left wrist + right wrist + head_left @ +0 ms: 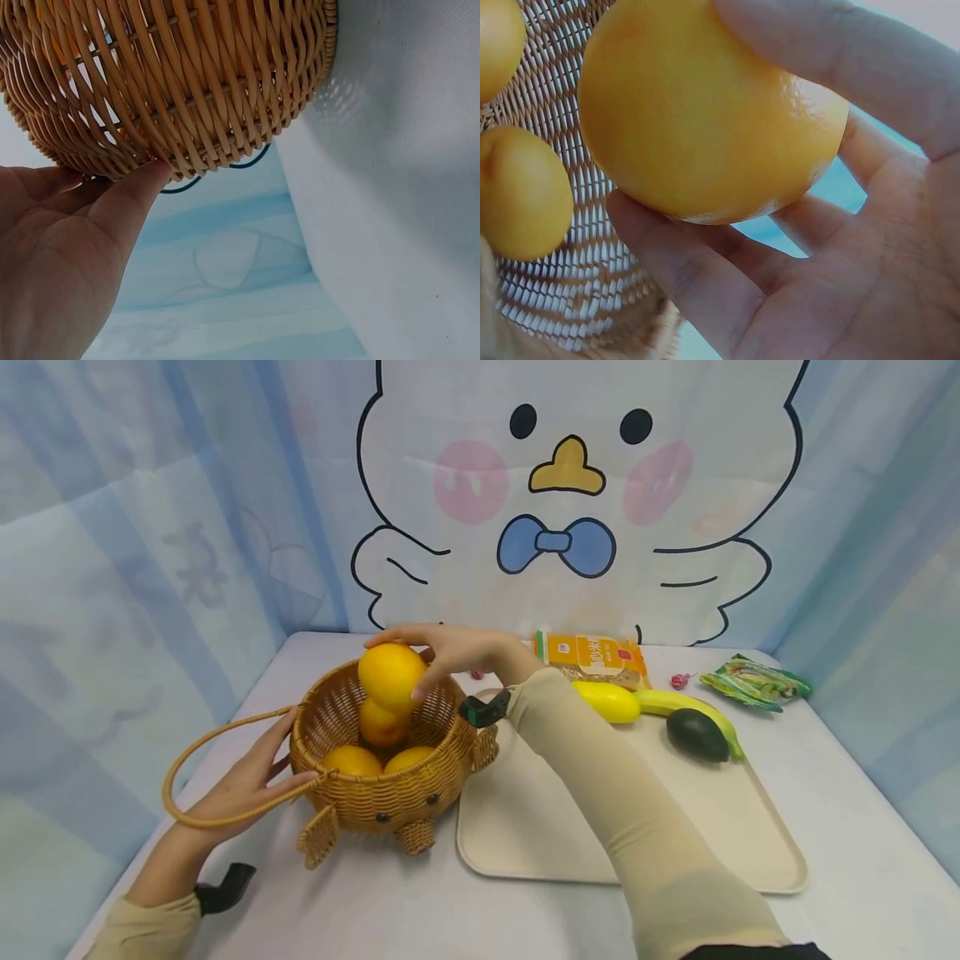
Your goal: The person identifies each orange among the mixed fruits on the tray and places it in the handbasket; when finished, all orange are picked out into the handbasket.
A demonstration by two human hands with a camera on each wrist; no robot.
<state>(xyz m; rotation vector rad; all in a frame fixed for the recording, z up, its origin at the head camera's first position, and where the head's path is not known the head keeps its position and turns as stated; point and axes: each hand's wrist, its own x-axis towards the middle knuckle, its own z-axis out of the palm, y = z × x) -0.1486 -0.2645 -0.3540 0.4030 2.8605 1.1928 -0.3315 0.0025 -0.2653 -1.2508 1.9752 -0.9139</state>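
In the head view my right hand [457, 652] holds an orange [392, 677] over the wicker basket [442, 781], thumb on one side and fingers on the other. The right wrist view shows this orange [705, 112] within the fingers, with the woven wall below. Inside the basket lie three more oranges, one under the held one [382, 724] and two near the front wall. My left hand [243, 789] grips the basket's left side, its thumb just below the rim. Thumb and fingers press the woven wall [202, 90] in the left wrist view. The basket's handle hangs over that wrist.
Right of the basket lies a beige tray [540, 827] bearing a dark green avocado [697, 735], a banana [697, 706] and a yellow fruit [611, 702], partly behind my right arm. Behind it are an orange-labelled grain bag [592, 656], a pink-wrapped lollipop [680, 681] and a green packet [753, 682].
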